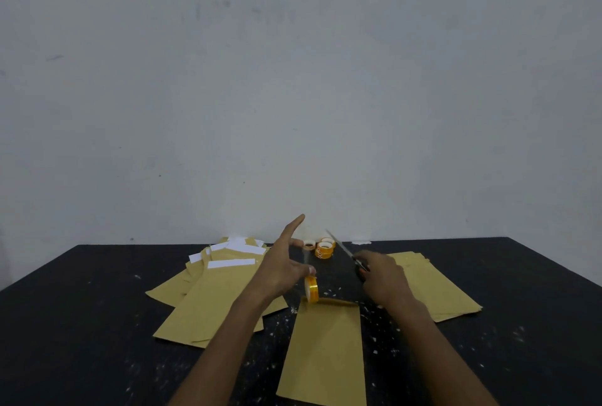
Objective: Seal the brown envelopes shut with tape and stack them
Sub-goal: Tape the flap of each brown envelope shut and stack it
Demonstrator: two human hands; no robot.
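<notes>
A brown envelope (pixel 325 350) lies flat on the black table in front of me. At its far edge a yellow tape roll (pixel 311 289) hangs on edge from a clear strip of tape. My left hand (pixel 286 267) pinches that strip between thumb and middle fingers, index finger pointing up. My right hand (pixel 382 278) grips scissors (pixel 347 252), whose blades point up and left toward the strip. A loose pile of brown envelopes (pixel 208 295) with white flap strips lies to the left, under my left forearm. Another stack of brown envelopes (pixel 436 288) lies to the right.
Several spare tape rolls (pixel 322 247) stand at the back of the table (pixel 81 324) by the grey wall. White paper scraps speckle the dark tabletop around the middle envelope. A small white scrap (pixel 361 241) lies at the far edge.
</notes>
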